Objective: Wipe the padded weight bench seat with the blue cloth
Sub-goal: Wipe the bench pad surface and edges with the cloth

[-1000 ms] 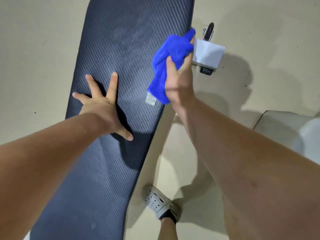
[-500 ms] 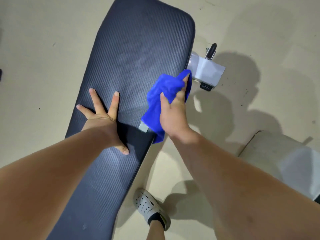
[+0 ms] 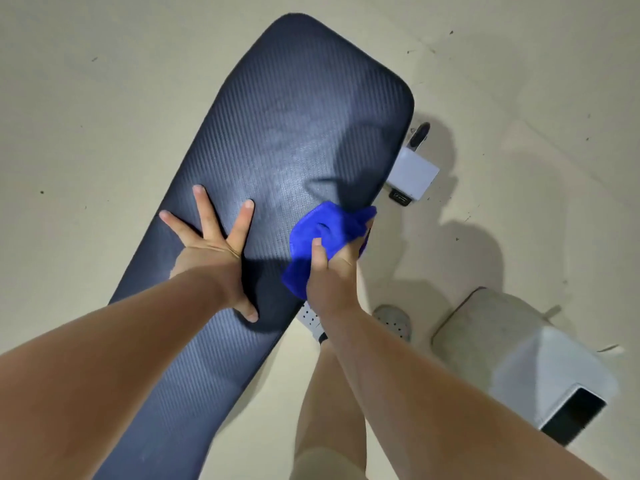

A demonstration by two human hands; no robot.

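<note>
The dark padded bench seat [image 3: 287,126] runs from lower left to upper middle, with a woven texture. My left hand [image 3: 211,251] lies flat on it with fingers spread wide. My right hand [image 3: 332,271] grips a bunched blue cloth [image 3: 322,237] and presses it against the seat's right edge, just right of my left hand. Part of the cloth hangs over the side of the pad.
A white bench foot with a black wheel [image 3: 412,171] sticks out right of the pad. A grey block [image 3: 485,327] and a white square tube end [image 3: 561,393] sit at lower right. My feet in perforated clogs [image 3: 394,320] stand on the beige floor beside the bench.
My right hand has drawn the cloth back toward me along the seat's right edge. The view has tilted, so the far end of the pad now shows. My left hand stays planted.
</note>
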